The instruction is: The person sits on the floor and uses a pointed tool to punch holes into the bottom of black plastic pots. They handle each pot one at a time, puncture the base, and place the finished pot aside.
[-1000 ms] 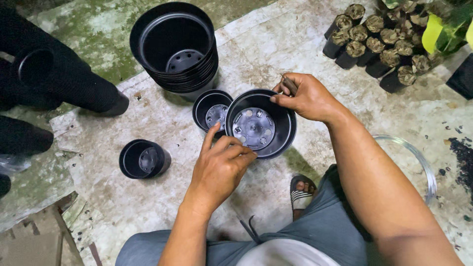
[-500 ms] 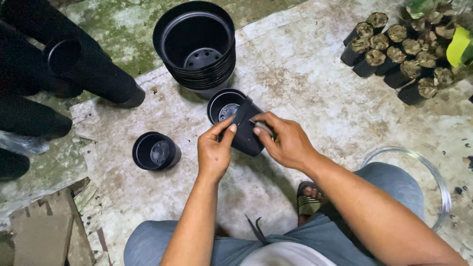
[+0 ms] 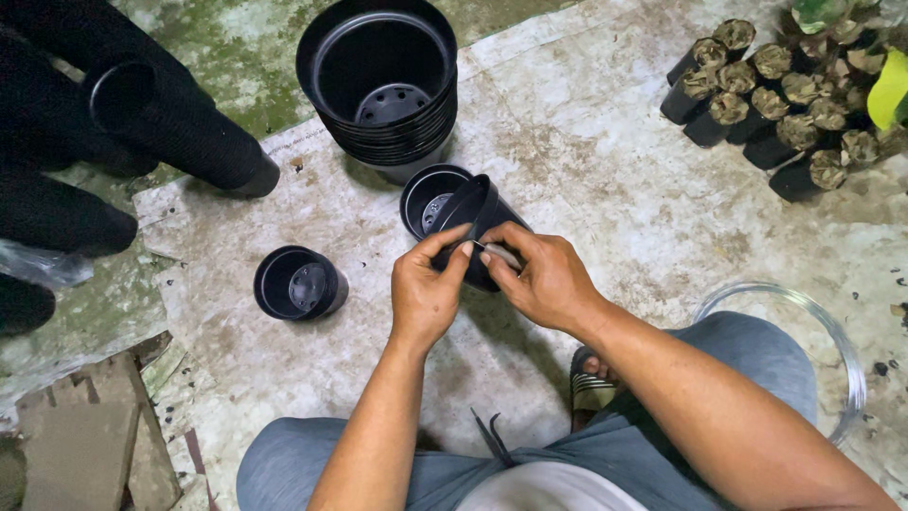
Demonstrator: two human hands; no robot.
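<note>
Both my hands hold one black plastic pot point(image 3: 478, 213) tipped on its side, mouth facing up-left. My left hand point(image 3: 426, 289) grips its lower wall with thumb and fingers. My right hand point(image 3: 539, 274) holds the other side and pinches a thin wire-like piece point(image 3: 494, 248) against the pot. A second small black pot point(image 3: 427, 197) stands upright just behind it, touching. Another small black pot point(image 3: 298, 282) stands alone to the left.
A tall stack of large black pots point(image 3: 383, 80) stands at the back. Long stacks of black pots point(image 3: 142, 118) lie at the left. Small filled seedling bags point(image 3: 776, 95) cluster at the back right. A clear ring-shaped rim point(image 3: 832, 331) lies by my right knee.
The pot stood upright with my hands at its rim; it is now tipped on its side and held between both hands. The view has shifted slightly.
</note>
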